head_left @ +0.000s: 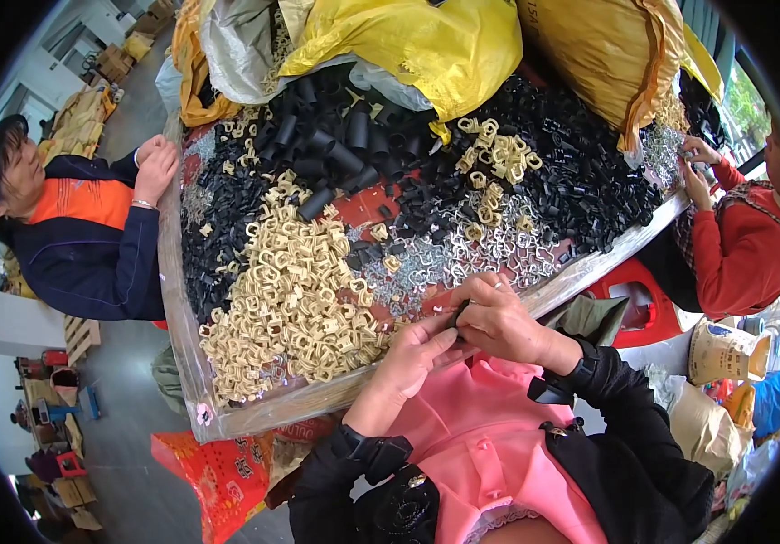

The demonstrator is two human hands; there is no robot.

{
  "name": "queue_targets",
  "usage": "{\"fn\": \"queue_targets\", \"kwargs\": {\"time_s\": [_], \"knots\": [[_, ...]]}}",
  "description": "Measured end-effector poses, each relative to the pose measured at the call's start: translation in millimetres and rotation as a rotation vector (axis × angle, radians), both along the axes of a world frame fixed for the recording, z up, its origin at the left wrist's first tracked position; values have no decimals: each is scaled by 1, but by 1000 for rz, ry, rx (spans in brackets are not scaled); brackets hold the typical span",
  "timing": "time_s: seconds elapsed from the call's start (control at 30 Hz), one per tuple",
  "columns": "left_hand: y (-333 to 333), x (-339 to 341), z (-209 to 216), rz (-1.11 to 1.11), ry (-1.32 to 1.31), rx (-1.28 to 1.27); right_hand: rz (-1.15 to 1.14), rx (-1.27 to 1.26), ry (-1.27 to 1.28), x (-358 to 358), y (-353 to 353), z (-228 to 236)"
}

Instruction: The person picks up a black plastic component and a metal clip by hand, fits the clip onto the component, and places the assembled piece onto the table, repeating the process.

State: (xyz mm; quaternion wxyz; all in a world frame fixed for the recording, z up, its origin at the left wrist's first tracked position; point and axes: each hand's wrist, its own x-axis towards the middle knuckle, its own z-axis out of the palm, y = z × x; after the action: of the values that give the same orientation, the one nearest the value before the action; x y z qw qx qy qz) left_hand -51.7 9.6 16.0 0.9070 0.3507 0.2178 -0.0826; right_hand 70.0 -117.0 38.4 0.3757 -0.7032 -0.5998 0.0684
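Observation:
Just over the table's near wooden edge, my two hands are together. My left hand (411, 360) has its thumb and fingers pinched at a small black piece (460, 315). My right hand (501, 321) is closed at the same piece from the other side, fingers bent. The piece is mostly covered by the fingers, so its exact kind does not show. Beyond my hands lie bent silver metal clips (489, 249) and a scatter of tiny grey metal parts (399, 281). A large heap of cream-coloured plastic loops (290, 290) lies to their left.
A raised wooden rim (304, 405) borders the table. Black tubes (344, 156) and small black parts (580, 172) cover its far side, below yellow sacks (408, 50). One person works at the left edge, another at the right by a red stool (639, 304).

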Motion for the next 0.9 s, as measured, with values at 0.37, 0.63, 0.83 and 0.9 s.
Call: {"fn": "queue_targets", "kwargs": {"time_s": [0.37,0.63,0.83,0.9], "knots": [[12,17,-27,109,-33,-154,-458,-297,-391,73,-11,-58],[6,15,-27,149,-39,-108,-450,34,-92,73,-17,-51],[2,19,-21,149,-56,-96,-387,94,1270,62,-21,-56],[2,20,-23,142,-72,-76,-359,103,1403,54,-20,-53]]}}
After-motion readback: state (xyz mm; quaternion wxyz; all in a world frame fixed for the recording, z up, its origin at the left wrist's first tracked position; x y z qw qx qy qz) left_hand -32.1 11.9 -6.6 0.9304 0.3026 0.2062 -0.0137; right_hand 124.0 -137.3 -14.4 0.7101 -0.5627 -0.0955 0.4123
